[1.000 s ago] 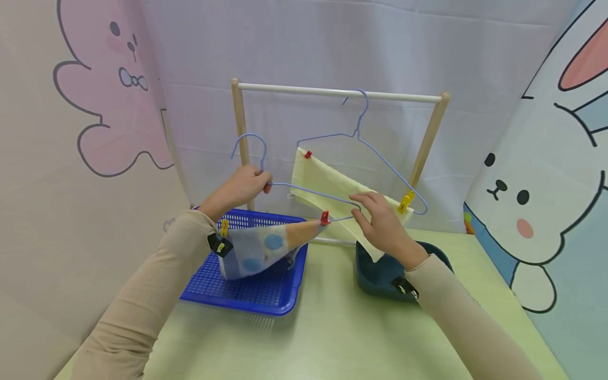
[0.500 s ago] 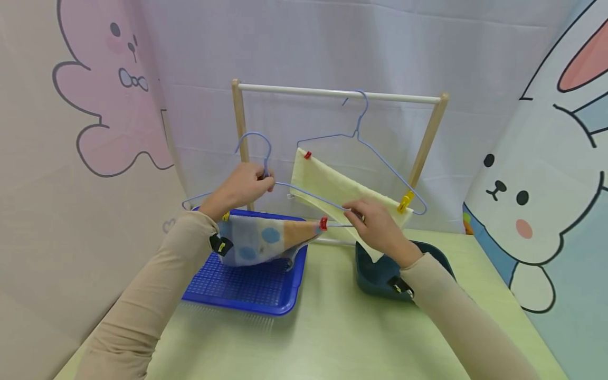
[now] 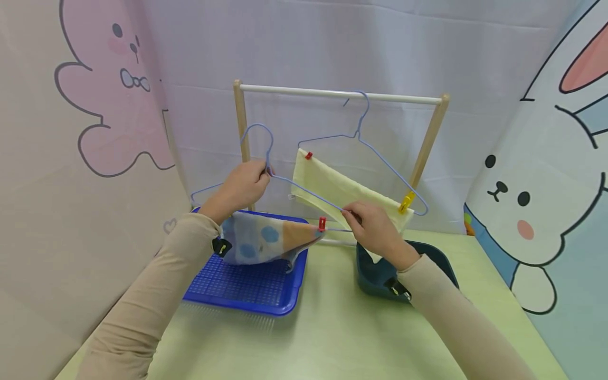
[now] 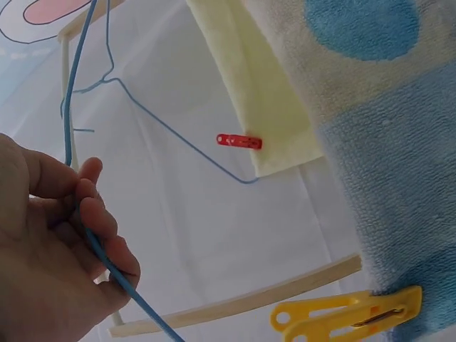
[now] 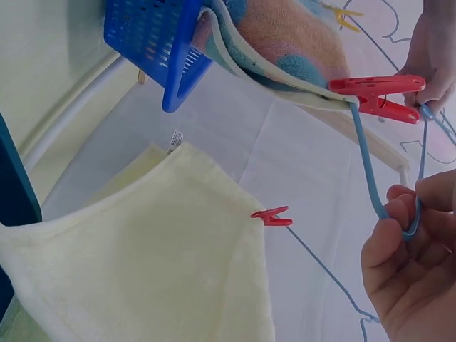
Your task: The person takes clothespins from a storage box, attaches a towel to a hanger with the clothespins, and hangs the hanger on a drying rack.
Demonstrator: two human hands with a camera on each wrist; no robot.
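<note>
My left hand [image 3: 243, 187] grips a blue wire hanger [image 3: 307, 191] at its neck, just under the hook. At the hanger's right corner my right hand [image 3: 375, 226] pinches the wire, fingers curled round the bend in the right wrist view. From the hanger's lower bar hangs a patterned towel [image 3: 258, 240] in blue, grey and orange with blue dots. A red clothespin [image 3: 322, 224] fastens its right end. The yellow clothespin [image 4: 349, 313] at its other end shows in the left wrist view, but the left hand and sleeve hide it in the head view.
Behind, a rack's white rail [image 3: 304, 91] carries another blue hanger [image 3: 387, 161] with a pale yellow cloth [image 3: 342, 182] clipped on. A blue basket [image 3: 285, 306] stands under the towel. A dark green basin [image 3: 368, 282] sits beneath the right forearm.
The held hanger has risen slightly at its hook and its right end has dipped. My right hand has moved a little down and left and closed on the corner.
</note>
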